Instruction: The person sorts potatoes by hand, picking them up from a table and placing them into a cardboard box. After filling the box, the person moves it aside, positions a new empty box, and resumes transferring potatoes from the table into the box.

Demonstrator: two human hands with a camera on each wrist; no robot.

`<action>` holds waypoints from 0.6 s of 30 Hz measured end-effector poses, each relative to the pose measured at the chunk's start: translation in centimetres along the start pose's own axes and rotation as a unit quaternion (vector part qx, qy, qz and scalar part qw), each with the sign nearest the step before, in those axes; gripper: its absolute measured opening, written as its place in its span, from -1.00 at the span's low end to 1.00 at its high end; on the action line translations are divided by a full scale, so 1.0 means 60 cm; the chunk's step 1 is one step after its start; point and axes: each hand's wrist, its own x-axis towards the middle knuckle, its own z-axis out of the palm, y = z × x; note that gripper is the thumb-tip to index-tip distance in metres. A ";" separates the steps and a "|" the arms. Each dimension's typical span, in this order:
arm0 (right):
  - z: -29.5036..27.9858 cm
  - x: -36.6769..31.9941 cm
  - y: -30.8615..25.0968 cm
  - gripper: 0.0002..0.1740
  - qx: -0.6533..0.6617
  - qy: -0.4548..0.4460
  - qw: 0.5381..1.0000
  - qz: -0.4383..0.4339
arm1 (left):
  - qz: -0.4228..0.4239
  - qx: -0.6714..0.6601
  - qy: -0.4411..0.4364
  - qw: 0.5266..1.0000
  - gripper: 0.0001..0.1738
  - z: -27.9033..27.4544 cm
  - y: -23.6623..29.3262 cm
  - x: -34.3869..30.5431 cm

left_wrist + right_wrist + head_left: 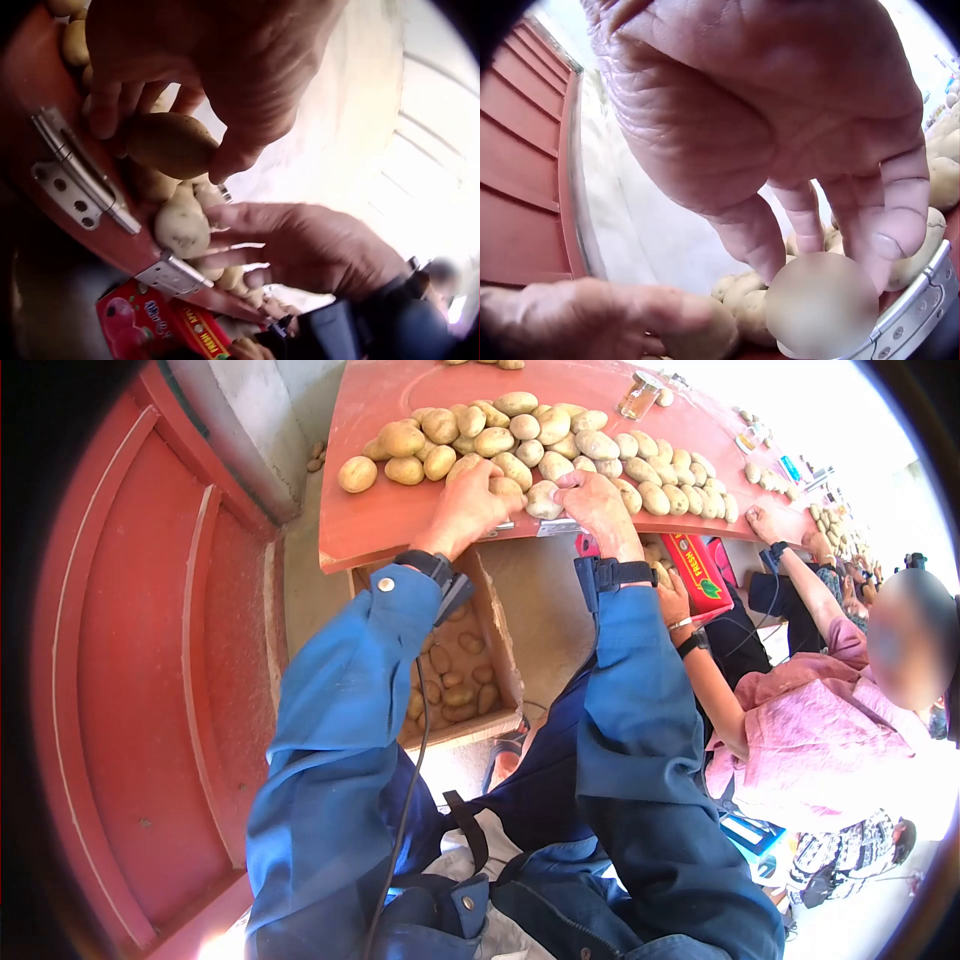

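In the upper middle of the head view: the left potato (508, 490) and the right potato (543, 501) sat side by side at the near edge of the table (345, 525), in front of the pile (555, 428).
Left hand (465, 510): thumb and fingers were clamped on the left potato, thumb at one end, fingertips at the other; whether it was off the table could not be told.
Right hand (602, 510): thumb and fingertips appeared to pinch the right potato, though a blur at the lower middle of the right wrist view covered much of it.
Grip: light, even pressure from opposite sides looked enough; hard squeezing risked bruising the skin or a slip off the round surface.
Edge: both potatoes lay close to it, so any shift seemed safer toward the top of the frame than toward the bottom.
Pile: its potatoes leaned on one another, so slow, separate handling suited it, lest a nudge start some rolling.
Latch (86, 172): this metal fitting, at the left of the left wrist view, was best kept clear of the knuckles.
Box (495, 625): left of centre in the head view, it held more potatoes below the table.
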 end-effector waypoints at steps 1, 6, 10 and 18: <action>0.005 -0.001 0.000 -0.45 -0.030 0.001 0.999 -0.016 | -0.052 -0.048 -0.043 0.997 -0.39 -0.023 0.014 0.002; 0.027 -0.024 -0.031 -0.22 -0.179 -0.013 0.982 -0.059 | -0.114 -0.345 -0.104 0.926 -0.48 -0.105 0.021 -0.016; 0.063 -0.029 -0.031 -0.20 -0.245 0.037 0.966 -0.078 | -0.132 -0.453 -0.124 0.873 -0.48 -0.159 0.024 -0.066; 0.078 0.015 0.018 -0.25 0.015 0.050 0.989 -0.136 | -0.164 -0.222 -0.246 0.929 -0.38 -0.231 -0.003 -0.155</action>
